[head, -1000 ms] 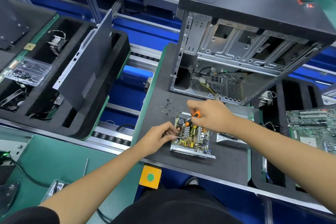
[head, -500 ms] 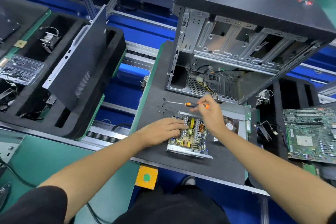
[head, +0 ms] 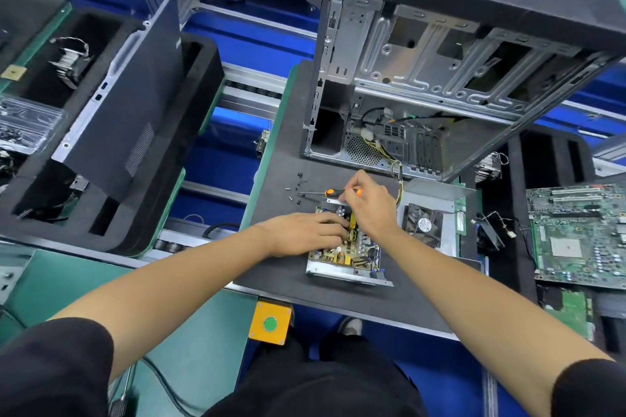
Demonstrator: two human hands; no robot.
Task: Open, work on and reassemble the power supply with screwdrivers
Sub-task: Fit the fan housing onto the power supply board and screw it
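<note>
Holding one orange-and-black screwdriver by its handle, the right hand has its fingers curled round it, and the thin shaft points left, level above the dark mat. The tip ends just beside a loose scatter of small black screws; about six can be counted, though they are too small to be sure. The left hand lies flat on the opened power supply, fingers nearly straight and pressing on the left part of its circuit board, gripping nothing. The power supply sits on the mat in front of the person, its one board bare in a shallow metal tray, with yellow and black wires running from it up into the computer case. That single case stands open at the back of the mat. Just right of the power supply lies its metal cover, carrying one black fan. Farther right, one green motherboard rests in a black foam tray. On the left, one dark side panel leans in another foam tray. One yellow box with a green button is fixed below the mat's near edge.
</note>
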